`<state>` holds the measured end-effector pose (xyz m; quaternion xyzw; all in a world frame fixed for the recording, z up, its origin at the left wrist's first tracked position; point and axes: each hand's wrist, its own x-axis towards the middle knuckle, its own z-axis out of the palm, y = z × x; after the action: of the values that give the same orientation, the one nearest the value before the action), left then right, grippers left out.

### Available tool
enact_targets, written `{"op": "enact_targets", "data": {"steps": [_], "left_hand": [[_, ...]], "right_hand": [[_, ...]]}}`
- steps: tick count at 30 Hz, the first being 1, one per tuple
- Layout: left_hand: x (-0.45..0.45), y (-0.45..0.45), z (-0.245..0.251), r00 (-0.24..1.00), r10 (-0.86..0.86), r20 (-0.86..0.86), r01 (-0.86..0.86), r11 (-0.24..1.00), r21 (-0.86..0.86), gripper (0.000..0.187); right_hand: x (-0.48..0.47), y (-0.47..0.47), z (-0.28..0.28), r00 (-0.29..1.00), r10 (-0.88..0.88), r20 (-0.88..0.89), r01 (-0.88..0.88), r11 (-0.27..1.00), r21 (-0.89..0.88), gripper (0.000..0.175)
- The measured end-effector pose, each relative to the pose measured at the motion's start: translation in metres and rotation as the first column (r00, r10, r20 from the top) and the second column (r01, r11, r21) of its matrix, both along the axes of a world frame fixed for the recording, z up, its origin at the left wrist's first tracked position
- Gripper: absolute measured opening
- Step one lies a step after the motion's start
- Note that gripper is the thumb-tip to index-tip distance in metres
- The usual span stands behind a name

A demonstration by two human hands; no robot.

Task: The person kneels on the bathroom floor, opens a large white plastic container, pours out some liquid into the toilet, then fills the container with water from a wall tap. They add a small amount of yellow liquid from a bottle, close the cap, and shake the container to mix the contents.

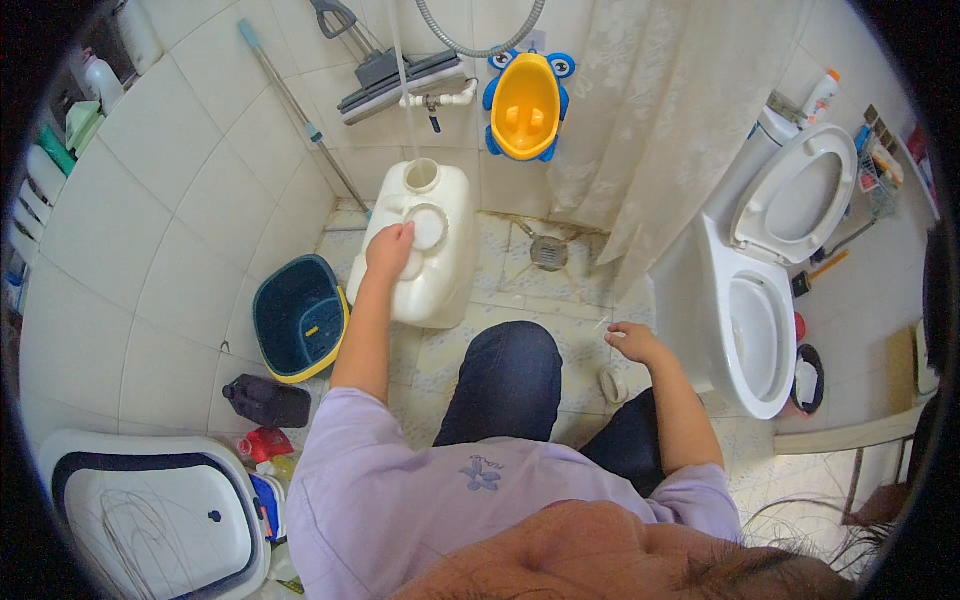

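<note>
My left hand [390,251] holds a round white screw cap [428,228] by its edge, over the top of a large white plastic jerrycan [450,277]. The jerrycan stands on the tiled floor with its round mouth [422,175] uncovered. A thin stream, apparently water, comes down from above into or at that mouth. My right hand [631,342] hangs over the floor beside my knee, fingers loosely curled and apart, with nothing clearly in it. Below it lies a small whitish oval object [613,385].
A dark blue basin with a yellow rim [343,330] and a black bottle [268,401] stand left. Behind are a squeegee mop [401,79], a pipe valve [435,101], a frog-shaped urinal [529,105] and a curtain [660,112]. The toilet [757,337] is right; a floor drain [549,253] lies between.
</note>
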<state>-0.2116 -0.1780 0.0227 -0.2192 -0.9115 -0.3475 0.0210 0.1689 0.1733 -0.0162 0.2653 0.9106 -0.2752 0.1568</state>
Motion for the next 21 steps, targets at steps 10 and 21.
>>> {"op": "enact_targets", "data": {"steps": [10, 21], "left_hand": [[-0.006, 0.006, 0.002, 0.999, 0.047, -0.019, -0.048, 0.996, -0.081, 0.050], [0.002, 0.002, 0.005, 0.998, 0.050, -0.023, -0.051, 0.997, -0.050, 0.048]], "right_hand": [[-0.003, -0.009, 0.002, 0.998, 0.030, -0.048, -0.032, 0.999, -0.043, 0.050], [-0.007, -0.016, 0.014, 0.999, 0.042, -0.008, -0.043, 0.997, -0.072, 0.050]]}}
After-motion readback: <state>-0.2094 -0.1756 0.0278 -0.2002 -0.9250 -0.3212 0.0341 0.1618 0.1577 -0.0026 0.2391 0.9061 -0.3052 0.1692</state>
